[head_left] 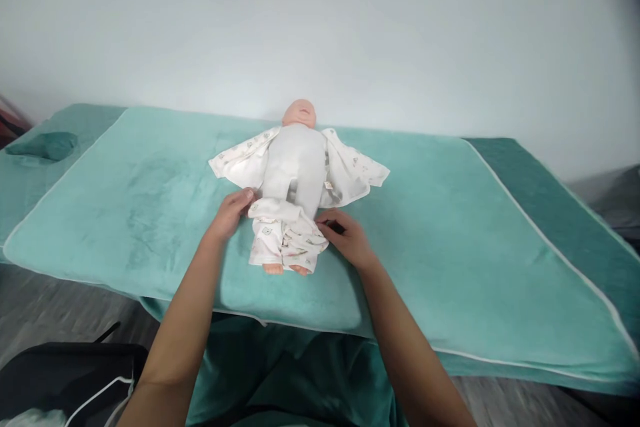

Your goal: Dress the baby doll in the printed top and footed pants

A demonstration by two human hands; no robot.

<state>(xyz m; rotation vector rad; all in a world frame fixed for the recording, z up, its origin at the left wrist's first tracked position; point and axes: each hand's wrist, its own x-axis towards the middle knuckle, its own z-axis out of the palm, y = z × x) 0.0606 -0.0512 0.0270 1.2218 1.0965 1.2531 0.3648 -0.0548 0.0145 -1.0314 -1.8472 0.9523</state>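
A baby doll (295, 157) with a white cloth body lies on its back, head toward the wall, feet toward me. Its patterned white shirt (350, 167) is spread open, both sleeves out to the sides. Patterned white baby pants (285, 237) are bunched around the doll's lower legs, and the feet show below the hems. At the left edge of the waistband, my left hand (233, 212) pinches the fabric. My right hand (346, 233) grips the pants' right edge with thumb and fingers. The fingertips of both hands are partly hidden by cloth.
A green sheet with white piping (440, 240) covers the long table. Behind it stands a white wall (320, 33). A face hole (43, 146) lies at the table's left end. A black chair or bag (65, 373) is at the lower left.
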